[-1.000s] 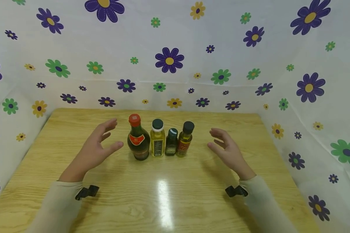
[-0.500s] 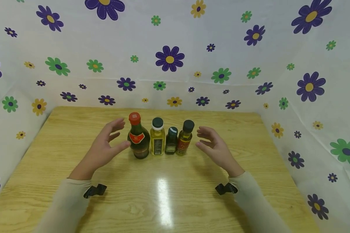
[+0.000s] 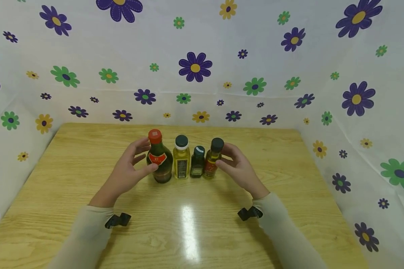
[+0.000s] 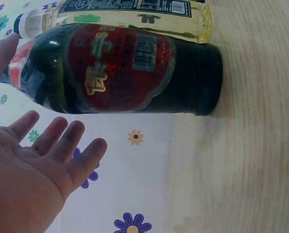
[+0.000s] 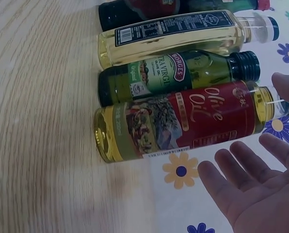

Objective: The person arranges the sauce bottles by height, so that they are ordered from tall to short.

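Several bottles stand upright in a row on the wooden table. At the left end is a dark, round-bodied bottle with a red cap [image 3: 164, 170]; my left hand [image 3: 126, 173] is beside it, fingers spread and relaxed, thumb overlapping its front. In the left wrist view, a gap shows between the fingers and that dark bottle [image 4: 125, 73]. At the right end is an olive oil bottle with a red label [image 3: 210, 167]. My right hand [image 3: 242, 172] curves loosely about it, thumb in front; the right wrist view shows the fingers just off the olive oil bottle [image 5: 183, 124].
Between them stand a clear bottle of yellow oil [image 3: 181, 164] and a small dark green olive oil bottle [image 3: 197, 166]. The wooden table [image 3: 148, 239] extends around the row. A white flowered cloth [image 3: 222, 71] hangs behind and at both sides.
Both hands have moved inward, the left hand rightward to the dark bottle and the right hand leftward to the red-labelled olive oil bottle. The bottles have stayed in place.
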Demonstrator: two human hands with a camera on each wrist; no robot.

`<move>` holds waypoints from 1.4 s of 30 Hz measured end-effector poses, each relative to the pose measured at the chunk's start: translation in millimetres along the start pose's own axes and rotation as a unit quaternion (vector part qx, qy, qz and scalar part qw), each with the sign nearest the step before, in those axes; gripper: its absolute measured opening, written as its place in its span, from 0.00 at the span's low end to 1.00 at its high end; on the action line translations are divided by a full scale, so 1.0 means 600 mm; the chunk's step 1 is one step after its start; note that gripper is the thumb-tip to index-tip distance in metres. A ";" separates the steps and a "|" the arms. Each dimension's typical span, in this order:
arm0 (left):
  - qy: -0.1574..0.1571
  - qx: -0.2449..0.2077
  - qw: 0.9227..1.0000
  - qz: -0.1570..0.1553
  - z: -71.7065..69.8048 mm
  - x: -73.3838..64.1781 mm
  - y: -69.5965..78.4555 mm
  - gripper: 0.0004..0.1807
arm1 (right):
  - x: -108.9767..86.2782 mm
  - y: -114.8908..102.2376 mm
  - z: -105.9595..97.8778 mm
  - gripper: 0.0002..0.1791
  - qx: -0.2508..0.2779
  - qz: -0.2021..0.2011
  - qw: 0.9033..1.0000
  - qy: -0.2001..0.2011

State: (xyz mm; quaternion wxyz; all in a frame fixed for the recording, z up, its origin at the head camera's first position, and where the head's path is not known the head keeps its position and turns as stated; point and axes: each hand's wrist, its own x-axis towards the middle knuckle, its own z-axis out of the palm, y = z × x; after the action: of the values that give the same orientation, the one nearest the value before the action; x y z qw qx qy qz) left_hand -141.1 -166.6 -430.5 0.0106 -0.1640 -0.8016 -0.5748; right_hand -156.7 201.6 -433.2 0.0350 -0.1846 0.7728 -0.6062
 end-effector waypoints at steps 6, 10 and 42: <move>0.000 -0.013 1.000 -0.002 0.008 0.002 -0.004 0.43 | 0.008 -0.003 0.010 0.27 -0.011 -0.004 1.000 0.014; 0.007 -0.016 1.000 -0.002 0.013 0.002 -0.008 0.43 | 0.010 -0.005 0.015 0.24 -0.007 -0.007 1.000 0.022; 0.000 -0.007 0.999 -0.054 0.033 0.002 -0.028 0.44 | 0.009 0.007 0.029 0.19 0.016 0.038 0.999 0.027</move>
State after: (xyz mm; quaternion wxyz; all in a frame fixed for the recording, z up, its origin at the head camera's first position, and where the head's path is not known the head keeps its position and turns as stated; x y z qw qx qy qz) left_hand -143.6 -152.8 -452.1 -0.0216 -0.1210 -0.8050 -0.5803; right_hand -157.9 184.6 -440.7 0.0401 -0.1382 0.7702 -0.6214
